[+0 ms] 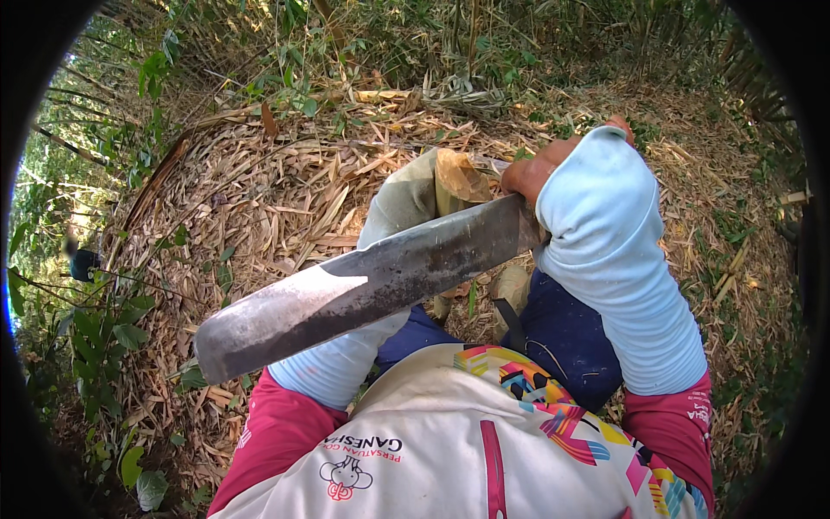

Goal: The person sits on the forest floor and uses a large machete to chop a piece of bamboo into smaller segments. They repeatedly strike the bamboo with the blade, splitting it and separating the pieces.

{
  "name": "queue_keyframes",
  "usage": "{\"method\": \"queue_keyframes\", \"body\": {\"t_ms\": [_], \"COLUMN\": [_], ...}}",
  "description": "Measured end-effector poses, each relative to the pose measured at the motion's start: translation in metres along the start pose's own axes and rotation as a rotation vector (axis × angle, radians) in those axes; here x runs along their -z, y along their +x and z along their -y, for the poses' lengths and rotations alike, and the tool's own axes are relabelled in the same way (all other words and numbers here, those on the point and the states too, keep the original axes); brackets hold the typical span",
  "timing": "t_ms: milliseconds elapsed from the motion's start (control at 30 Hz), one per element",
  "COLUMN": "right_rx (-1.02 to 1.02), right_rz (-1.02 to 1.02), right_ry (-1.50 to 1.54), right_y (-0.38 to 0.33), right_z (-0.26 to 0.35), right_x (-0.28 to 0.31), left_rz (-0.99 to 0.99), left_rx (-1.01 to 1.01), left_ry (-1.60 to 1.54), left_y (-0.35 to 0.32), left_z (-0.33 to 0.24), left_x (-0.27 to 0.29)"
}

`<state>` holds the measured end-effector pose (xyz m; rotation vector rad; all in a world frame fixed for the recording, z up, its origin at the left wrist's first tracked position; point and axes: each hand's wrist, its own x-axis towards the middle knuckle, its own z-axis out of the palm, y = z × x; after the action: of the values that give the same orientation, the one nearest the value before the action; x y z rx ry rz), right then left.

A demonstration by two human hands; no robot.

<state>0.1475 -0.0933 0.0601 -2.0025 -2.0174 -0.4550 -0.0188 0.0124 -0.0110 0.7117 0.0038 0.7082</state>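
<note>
My right hand [538, 169], bare below a light blue sleeve, is closed at the handle end of a machete; the cuff hides most of the grip. The broad, dark grey machete blade [363, 290] stretches leftward across my view, above my left forearm, with a bright patch of light on it. Behind the blade, my left hand [405, 197], in a grey-green glove, is closed against an upright piece of wood [460, 179] with a pale, rough-cut top. The blade covers my left fingers in part and the wood's lower portion.
Dry bamboo leaves and chips [285, 203] cover the ground around me. Green plants [117, 329] grow at the left, and brush and stems [467, 39] stand beyond. My knees in dark blue trousers [566, 337] are close below the blade.
</note>
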Motion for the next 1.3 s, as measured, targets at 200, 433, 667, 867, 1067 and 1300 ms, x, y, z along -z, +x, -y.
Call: {"method": "queue_keyframes", "body": {"t_ms": [200, 433, 667, 867, 1067, 1300], "right_rx": [0.012, 0.041, -0.037, -0.019, -0.046, -0.060], "right_rz": [0.019, 0.113, 0.255, 0.269, 0.211, 0.287], "right_ry": [-0.042, -0.030, 0.004, 0.034, 0.088, 0.008], "right_y": [-0.004, -0.002, 0.002, 0.001, 0.005, 0.016], "right_z": [-0.001, 0.000, 0.000, -0.004, 0.005, 0.014], "right_x": [0.003, 0.022, 0.043, 0.050, 0.055, 0.055], "left_rz": [0.000, 0.012, 0.068, 0.146, 0.201, 0.136], "left_rx": [0.076, 0.158, 0.177, 0.156, -0.026, -0.131], "left_ry": [0.266, 0.484, 0.343, -0.168, -0.185, -0.029], "left_y": [-0.002, 0.000, 0.004, 0.000, -0.003, -0.001], "left_z": [-0.009, -0.013, -0.008, 0.005, 0.026, 0.029], "left_x": [-0.017, -0.035, -0.039, -0.046, -0.032, -0.032]}}
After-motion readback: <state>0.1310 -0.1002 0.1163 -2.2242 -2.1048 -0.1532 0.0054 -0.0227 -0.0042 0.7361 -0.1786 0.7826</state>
